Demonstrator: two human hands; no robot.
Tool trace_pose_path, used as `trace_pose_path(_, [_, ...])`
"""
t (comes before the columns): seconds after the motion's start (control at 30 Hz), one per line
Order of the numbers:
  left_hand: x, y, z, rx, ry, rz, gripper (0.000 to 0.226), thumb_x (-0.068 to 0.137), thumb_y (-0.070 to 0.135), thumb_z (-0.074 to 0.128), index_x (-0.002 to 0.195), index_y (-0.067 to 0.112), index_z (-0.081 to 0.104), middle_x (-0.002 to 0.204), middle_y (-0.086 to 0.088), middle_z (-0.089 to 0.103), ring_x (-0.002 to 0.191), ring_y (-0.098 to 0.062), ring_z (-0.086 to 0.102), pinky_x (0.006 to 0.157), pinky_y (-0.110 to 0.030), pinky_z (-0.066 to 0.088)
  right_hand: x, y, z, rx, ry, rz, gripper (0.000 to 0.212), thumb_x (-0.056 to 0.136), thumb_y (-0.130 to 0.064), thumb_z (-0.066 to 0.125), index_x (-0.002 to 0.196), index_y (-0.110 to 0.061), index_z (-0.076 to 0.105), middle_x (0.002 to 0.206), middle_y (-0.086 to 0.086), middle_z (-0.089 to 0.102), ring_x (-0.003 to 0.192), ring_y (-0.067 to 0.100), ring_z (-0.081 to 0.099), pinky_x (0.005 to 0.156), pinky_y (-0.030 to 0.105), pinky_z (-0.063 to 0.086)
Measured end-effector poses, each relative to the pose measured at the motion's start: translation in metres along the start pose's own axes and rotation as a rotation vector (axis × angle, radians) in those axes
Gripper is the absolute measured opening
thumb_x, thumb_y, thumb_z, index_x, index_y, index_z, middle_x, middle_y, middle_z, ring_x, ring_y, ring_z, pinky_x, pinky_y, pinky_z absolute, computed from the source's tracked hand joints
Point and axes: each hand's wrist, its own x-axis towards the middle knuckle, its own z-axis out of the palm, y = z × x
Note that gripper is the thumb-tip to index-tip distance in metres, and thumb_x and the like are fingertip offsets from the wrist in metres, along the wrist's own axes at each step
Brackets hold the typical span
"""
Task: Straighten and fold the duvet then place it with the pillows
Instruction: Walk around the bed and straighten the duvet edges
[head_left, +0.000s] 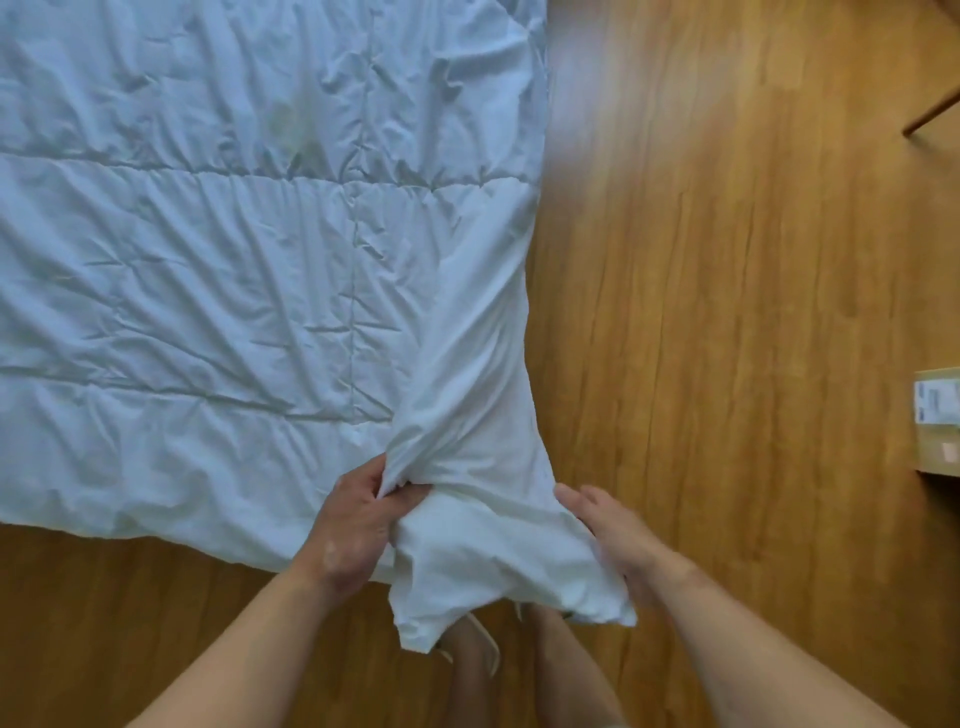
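A white quilted duvet (218, 270) lies spread flat on the wooden floor, filling the upper left of the view. Its near right corner is lifted and bunched up. My left hand (353, 535) pinches a fold of that corner between thumb and fingers. My right hand (608, 530) grips the corner's right edge from the side, fingers under the cloth. The loose tip of the corner hangs down between my hands. No pillows are in view.
Bare wooden floor (727, 312) runs along the right and the bottom. A cardboard box (940, 421) with a label sits at the right edge. A thin wooden furniture leg (932, 106) shows at the top right. My feet in sandals (478, 649) stand below the corner.
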Motion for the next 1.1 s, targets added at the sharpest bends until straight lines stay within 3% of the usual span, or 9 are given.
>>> trace_pose_path(0.1, [0.001, 0.001, -0.006, -0.043, 0.027, -0.043, 0.031, 0.084, 0.023, 0.072, 0.115, 0.024, 0.072, 0.115, -0.003, 0.075, 0.108, -0.024, 0.071, 0.095, -0.044, 0.052, -0.004, 0.013, 0.02, 0.384, -0.281, 0.181, 0.05, 0.095, -0.041, 0.063, 0.132, -0.007, 0.064, 0.126, 0.016, 0.07, 0.11, 0.031, 0.07, 0.089, 0.041, 0.056])
trace_pose_path(0.23, [0.011, -0.004, -0.008, 0.196, 0.166, -0.048, 0.02, 0.09, 0.027, 0.071, 0.11, 0.031, 0.07, 0.107, 0.005, 0.075, 0.101, -0.018, 0.071, 0.087, -0.04, 0.057, -0.013, 0.012, 0.034, 0.568, -0.024, 0.001, 0.044, 0.08, -0.006, 0.076, 0.122, 0.003, 0.066, 0.109, 0.025, 0.074, 0.086, 0.037, 0.074, 0.067, 0.042, 0.06])
trace_pose_path(0.37, [0.0, -0.007, 0.01, 0.431, 0.244, -0.141, 0.038, 0.089, 0.037, 0.067, 0.125, 0.035, 0.053, 0.112, 0.009, 0.063, 0.1, -0.015, 0.063, 0.086, -0.036, 0.055, -0.066, -0.019, 0.039, 0.151, 0.216, -0.34, 0.028, 0.087, -0.008, 0.075, 0.112, -0.02, 0.071, 0.102, -0.002, 0.079, 0.094, 0.022, 0.076, 0.083, 0.044, 0.06])
trace_pose_path(0.43, [-0.026, 0.0, 0.025, 0.46, 0.233, -0.017, 0.052, 0.084, 0.03, 0.068, 0.132, 0.038, 0.049, 0.118, 0.013, 0.06, 0.109, -0.009, 0.059, 0.093, -0.034, 0.053, -0.097, -0.038, 0.049, -0.031, 0.23, -0.459, 0.028, 0.087, -0.011, 0.074, 0.111, -0.026, 0.069, 0.101, -0.009, 0.078, 0.093, 0.014, 0.075, 0.083, 0.041, 0.061])
trace_pose_path(0.63, [-0.136, 0.044, 0.034, 0.319, -0.273, 0.217, 0.07, 0.069, 0.026, 0.067, 0.135, 0.042, 0.048, 0.126, 0.019, 0.061, 0.118, 0.002, 0.057, 0.098, -0.026, 0.049, -0.174, -0.072, 0.095, -0.329, 0.293, -0.633, 0.026, 0.085, -0.04, 0.069, 0.109, -0.031, 0.067, 0.102, -0.014, 0.075, 0.095, 0.006, 0.071, 0.087, 0.045, 0.057])
trace_pose_path(0.7, [-0.164, 0.049, 0.024, 0.391, -0.2, 0.3, 0.086, 0.068, 0.035, 0.077, 0.139, 0.052, 0.031, 0.133, 0.025, 0.053, 0.118, 0.011, 0.053, 0.098, -0.015, 0.045, -0.199, -0.077, 0.115, -0.383, 0.302, -0.665, 0.016, 0.09, -0.032, 0.068, 0.106, -0.03, 0.068, 0.097, -0.016, 0.075, 0.09, 0.004, 0.07, 0.084, 0.043, 0.057])
trace_pose_path(0.8, [-0.2, 0.061, 0.011, 0.402, 0.087, 0.368, 0.104, 0.061, 0.059, 0.08, 0.148, 0.04, 0.027, 0.134, 0.023, 0.051, 0.122, 0.009, 0.051, 0.102, -0.015, 0.044, -0.239, -0.089, 0.159, -0.507, 0.229, -0.72, 0.018, 0.092, -0.025, 0.064, 0.108, -0.032, 0.068, 0.096, -0.017, 0.075, 0.088, 0.003, 0.071, 0.081, 0.038, 0.058])
trace_pose_path(0.97, [-0.243, 0.104, -0.048, 0.171, 0.512, 0.51, 0.049, 0.086, 0.058, 0.054, 0.127, 0.032, 0.046, 0.083, 0.019, 0.068, 0.08, 0.0, 0.067, 0.061, -0.007, 0.044, -0.301, -0.131, 0.249, -0.811, 0.161, -0.968, 0.016, 0.095, -0.031, 0.061, 0.084, -0.021, 0.058, 0.069, -0.004, 0.063, 0.064, 0.012, 0.059, 0.059, 0.028, 0.044])
trace_pose_path(1.1, [-0.269, 0.136, -0.13, -0.012, 0.591, 0.45, 0.007, 0.093, 0.031, 0.067, 0.087, 0.029, 0.063, 0.073, 0.015, 0.068, 0.072, 0.006, 0.063, 0.061, -0.011, 0.042, -0.325, -0.184, 0.298, -1.066, 0.048, -1.133, 0.023, 0.101, -0.034, 0.057, 0.122, -0.033, 0.064, 0.113, -0.018, 0.068, 0.099, 0.001, 0.065, 0.085, 0.023, 0.052])
